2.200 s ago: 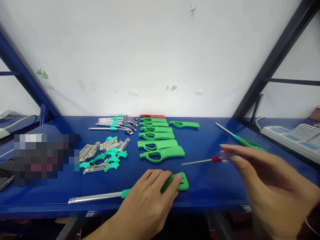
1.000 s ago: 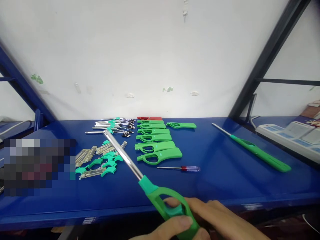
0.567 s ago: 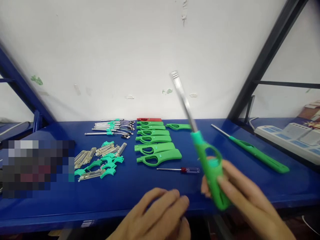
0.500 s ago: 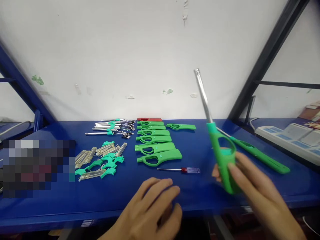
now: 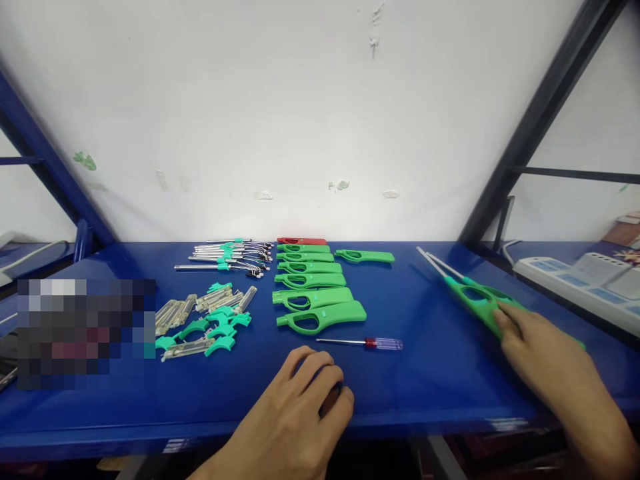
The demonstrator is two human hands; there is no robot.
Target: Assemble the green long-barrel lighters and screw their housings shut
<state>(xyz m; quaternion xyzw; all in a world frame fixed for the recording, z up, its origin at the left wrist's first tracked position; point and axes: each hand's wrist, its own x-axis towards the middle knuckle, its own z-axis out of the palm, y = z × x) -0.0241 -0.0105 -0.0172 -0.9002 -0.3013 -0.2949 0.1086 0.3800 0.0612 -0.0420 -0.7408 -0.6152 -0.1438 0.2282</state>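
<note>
On the right, my right hand (image 5: 545,347) is closed round the green handle of a long-neck lighter (image 5: 477,303), low over the table. Its metal tube points to the far left. A second green lighter (image 5: 507,298) lies right beside it, partly covered by the first one and my fingers. My left hand (image 5: 300,413) rests at the table's front edge, fingers loosely bent and apart, with no object visible in it. Just beyond it lies a screwdriver (image 5: 383,343) with a clear and red handle. Past that, several green lighter shells (image 5: 325,317) are lined up in a column.
A red shell (image 5: 310,241) tops the column, and a single green shell (image 5: 367,256) lies to its right. Metal tubes with wires (image 5: 220,267), clear fuel tanks (image 5: 173,315) and teal triggers (image 5: 220,345) are spread on the left. A white power strip (image 5: 575,287) stands at right.
My right hand has lowered the lighter from upright and moved right, laying it alongside the other one. My left hand has shifted slightly, its fingers curling a little more.
</note>
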